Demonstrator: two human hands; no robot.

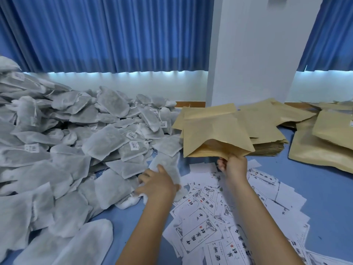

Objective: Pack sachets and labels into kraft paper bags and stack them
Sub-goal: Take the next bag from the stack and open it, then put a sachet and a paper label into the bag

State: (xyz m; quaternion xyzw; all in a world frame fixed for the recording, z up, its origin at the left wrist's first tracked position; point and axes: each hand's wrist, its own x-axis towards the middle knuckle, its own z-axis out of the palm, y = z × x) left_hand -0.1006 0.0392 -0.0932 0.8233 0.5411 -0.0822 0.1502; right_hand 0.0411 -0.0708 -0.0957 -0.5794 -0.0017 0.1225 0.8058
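Observation:
My right hand point(234, 165) pinches the lower edge of a kraft paper bag point(214, 131), holding it up with its mouth gaping toward me. My left hand point(157, 183) grips a white sachet point(168, 165) at the right edge of the big sachet pile point(66, 142), just left of the bag's mouth. Printed white labels point(229, 217) lie scattered on the blue table beneath and between my forearms.
A stack of flat kraft bags point(265, 131) lies behind the held bag. Filled kraft bags point(328, 142) are piled at the right. A white pillar point(252, 54) and blue curtains point(107, 33) stand behind the table point(324, 188).

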